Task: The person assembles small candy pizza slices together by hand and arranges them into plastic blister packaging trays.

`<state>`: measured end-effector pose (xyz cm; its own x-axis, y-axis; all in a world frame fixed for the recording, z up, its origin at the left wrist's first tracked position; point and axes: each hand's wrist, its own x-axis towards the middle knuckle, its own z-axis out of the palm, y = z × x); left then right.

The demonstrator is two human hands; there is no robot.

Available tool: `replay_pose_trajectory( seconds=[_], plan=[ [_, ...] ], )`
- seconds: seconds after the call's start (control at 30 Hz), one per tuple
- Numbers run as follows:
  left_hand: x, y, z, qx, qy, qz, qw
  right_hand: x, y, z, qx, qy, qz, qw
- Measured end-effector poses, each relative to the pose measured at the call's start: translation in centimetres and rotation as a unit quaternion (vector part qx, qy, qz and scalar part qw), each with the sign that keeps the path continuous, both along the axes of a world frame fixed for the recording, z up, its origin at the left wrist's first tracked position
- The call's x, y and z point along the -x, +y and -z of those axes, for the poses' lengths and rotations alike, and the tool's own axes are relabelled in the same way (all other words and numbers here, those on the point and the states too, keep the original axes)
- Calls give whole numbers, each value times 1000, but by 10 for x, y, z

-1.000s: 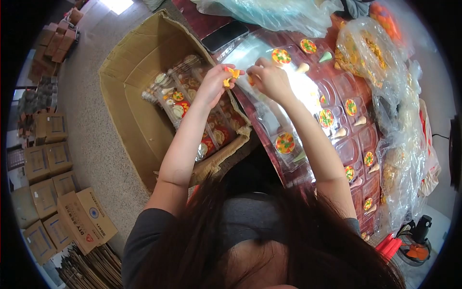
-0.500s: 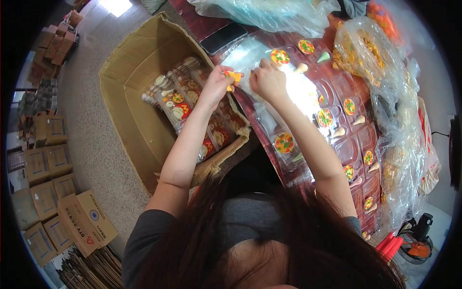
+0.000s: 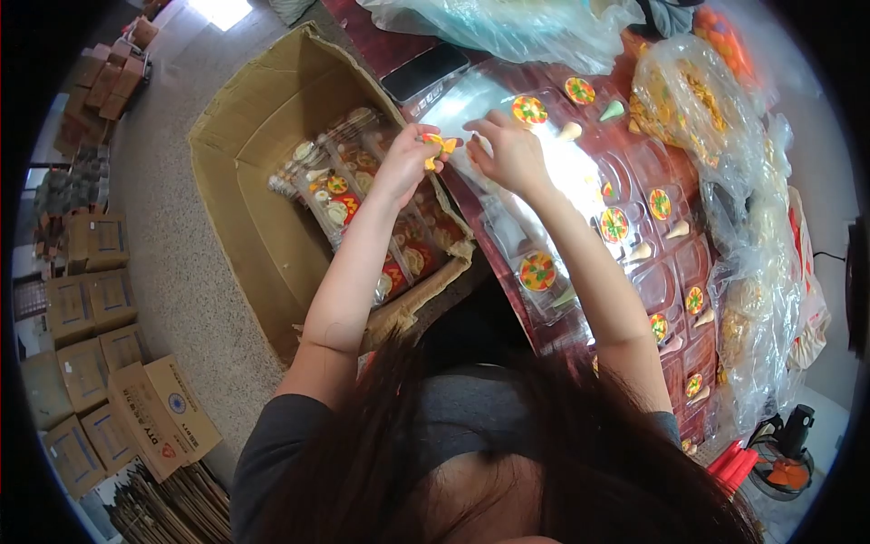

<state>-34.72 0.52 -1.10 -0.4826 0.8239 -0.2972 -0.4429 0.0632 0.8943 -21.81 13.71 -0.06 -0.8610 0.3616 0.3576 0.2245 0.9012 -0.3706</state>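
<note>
My left hand (image 3: 412,163) is closed around several small yellow and orange toy pieces (image 3: 437,152), near the rim of a cardboard box. To its right, my right hand (image 3: 509,154) hovers over clear plastic trays (image 3: 498,222). Its thumb and forefinger are apart, and I see nothing between them. Round toy pizzas (image 3: 537,270) and small toy cones (image 3: 570,131) sit in the tray compartments. My right forearm and the bright glare hide part of the trays.
The open cardboard box (image 3: 245,195) at left holds filled clear packs (image 3: 340,195). A phone (image 3: 424,72) lies on the dark red table (image 3: 362,23). Plastic bags (image 3: 675,86) of toy pieces line the right side. Stacked cartons (image 3: 82,308) stand on the floor at far left.
My right hand has risen slightly off the tray and its fingers have spread from a closed pinch. My left hand stays nearly in place with its pieces.
</note>
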Motion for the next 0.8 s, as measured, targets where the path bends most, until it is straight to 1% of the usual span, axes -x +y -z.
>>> replay_pose_trajectory(
  seconds=[0.1,0.3,0.37,0.43,0.47,0.57,0.63,0.7,0.77,0.8],
  plan=[
    [4,0,1,-28,-66,11,997,1,-9,-11,129,88,-79,985],
    [15,-5,0,-16,-70,38,997,12,6,3,170,78,-100,977],
    [15,-5,-2,-24,-41,17,999,14,15,4,270,56,-47,960],
    [14,-5,-4,-31,-11,-3,999,16,21,5,366,34,7,930],
    [14,-5,-4,-32,-11,-4,999,18,23,6,366,34,7,930],
    [13,-4,0,-34,-20,-31,999,25,26,11,216,48,-18,975],
    [15,-6,1,-33,-24,-41,998,27,26,13,166,52,-27,984],
    [17,-7,2,-27,-9,-34,999,27,23,9,58,21,-87,994],
    [18,-8,2,-20,5,-27,999,28,21,6,-52,-11,-144,988],
    [18,-9,2,-20,5,-27,999,29,20,8,-52,-11,-145,988]
  ],
)
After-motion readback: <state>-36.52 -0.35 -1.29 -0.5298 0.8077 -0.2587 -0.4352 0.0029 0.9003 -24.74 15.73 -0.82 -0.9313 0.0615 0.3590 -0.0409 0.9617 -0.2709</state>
